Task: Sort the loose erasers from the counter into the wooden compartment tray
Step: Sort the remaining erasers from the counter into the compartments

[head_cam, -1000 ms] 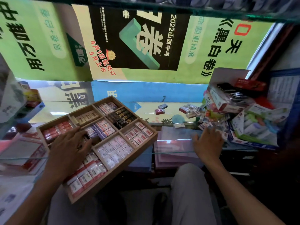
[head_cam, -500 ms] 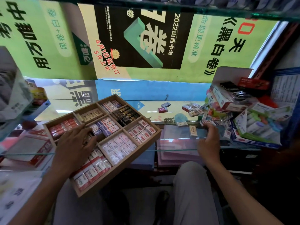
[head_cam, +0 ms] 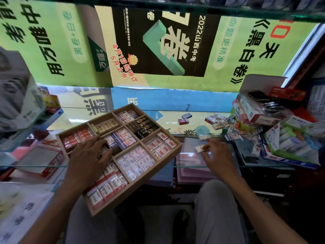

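The right hand (head_cam: 217, 154) has drawn back from the loose erasers (head_cam: 222, 122) piled on the glass worktop (head_cam: 175, 120) and now pinches one small white eraser (head_cam: 199, 148) in a narrow grip, just beside the wooden tray (head_cam: 168, 155). The left hand (head_cam: 89, 157) stays spread on the tray's middle compartments, steadying it. Judging by this, one more eraser is about to be filed.

Matt wooden tray (head_cam: 173, 152), glossy glass counter (head_cam: 202, 124)
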Demonstrator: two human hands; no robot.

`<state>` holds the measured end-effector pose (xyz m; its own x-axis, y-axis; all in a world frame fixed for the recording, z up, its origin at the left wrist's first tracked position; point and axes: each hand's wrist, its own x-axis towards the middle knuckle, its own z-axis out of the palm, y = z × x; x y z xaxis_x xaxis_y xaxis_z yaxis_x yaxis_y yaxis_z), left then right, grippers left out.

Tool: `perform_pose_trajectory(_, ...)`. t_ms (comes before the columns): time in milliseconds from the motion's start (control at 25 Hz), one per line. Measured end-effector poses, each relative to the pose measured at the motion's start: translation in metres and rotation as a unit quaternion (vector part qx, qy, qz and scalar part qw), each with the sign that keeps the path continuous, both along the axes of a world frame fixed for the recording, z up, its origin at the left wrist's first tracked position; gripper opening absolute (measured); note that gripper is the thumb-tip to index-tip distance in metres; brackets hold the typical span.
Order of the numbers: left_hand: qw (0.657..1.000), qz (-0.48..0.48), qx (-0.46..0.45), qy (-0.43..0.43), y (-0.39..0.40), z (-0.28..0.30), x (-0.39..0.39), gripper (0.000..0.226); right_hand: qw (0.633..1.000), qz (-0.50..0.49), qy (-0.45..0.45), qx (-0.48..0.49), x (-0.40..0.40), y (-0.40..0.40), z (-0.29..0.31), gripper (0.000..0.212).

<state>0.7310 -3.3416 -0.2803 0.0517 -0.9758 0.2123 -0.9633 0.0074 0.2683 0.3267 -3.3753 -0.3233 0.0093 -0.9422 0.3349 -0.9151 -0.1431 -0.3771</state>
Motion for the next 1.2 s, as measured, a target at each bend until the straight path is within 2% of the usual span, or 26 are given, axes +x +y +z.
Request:
perform_pose_trajectory(160, 1.0, -0.001, 0.002, 0.001, 0.0, -0.001, 0.001, 0.074, 0.995, 0.057, -0.031, 0.073, 0.007, -0.002, 0.012, 0.017)
perform_pose_trajectory(240, 1.0, 0.0, 0.006, 0.0, -0.001, -0.004, 0.003, 0.074, 0.987, 0.049, -0.041, 0.15, 0.012, -0.005, 0.02, 0.026)
perform_pose_trajectory(280, 1.0, 0.001, 0.006, 0.001, -0.001, -0.004, 0.003, 0.074, 0.984, 0.043, -0.027, 0.172, 0.015, -0.007, 0.025, 0.024)
perform_pose_trajectory(360, 1.0, 0.007, 0.007, 0.006, -0.001, -0.005, 0.004, 0.074, 0.985, 0.025, -0.031, 0.169, 0.023, -0.01, 0.038, 0.014)
perform_pose_trajectory(440, 1.0, 0.008, 0.009, 0.009, -0.001, -0.006, 0.004, 0.074, 0.987, 0.014, -0.1, 0.124, 0.041, -0.007, 0.058, 0.013)
perform_pose_trajectory(520, 1.0, 0.008, 0.007, 0.01, -0.002, -0.007, 0.004, 0.075, 0.978, 0.054, -0.18, 0.094, 0.076, -0.004, 0.087, 0.008)
perform_pose_trajectory(640, 1.0, 0.008, 0.01, 0.013, -0.002, -0.008, 0.004, 0.074, 0.948, 0.127, -0.262, 0.126, 0.139, -0.016, 0.114, 0.012)
perform_pose_trajectory(840, 1.0, 0.011, 0.011, 0.018, -0.002, -0.011, 0.004, 0.067, 0.932, 0.15, -0.292, 0.157, 0.261, -0.072, 0.109, 0.015)
perform_pose_trajectory(880, 1.0, 0.01, 0.011, 0.017, -0.002, -0.012, 0.005, 0.064, 0.934, 0.154, -0.279, 0.159, 0.283, -0.081, 0.105, 0.014)
perform_pose_trajectory(1040, 1.0, 0.009, -0.001, 0.018, -0.004, -0.013, 0.007, 0.06, 0.971, 0.129, -0.138, 0.147, 0.335, -0.11, 0.079, 0.012)
perform_pose_trajectory(1200, 1.0, 0.016, -0.012, 0.017, -0.004, -0.012, 0.006, 0.058, 0.974, 0.144, -0.09, 0.148, 0.344, -0.119, 0.061, 0.016)
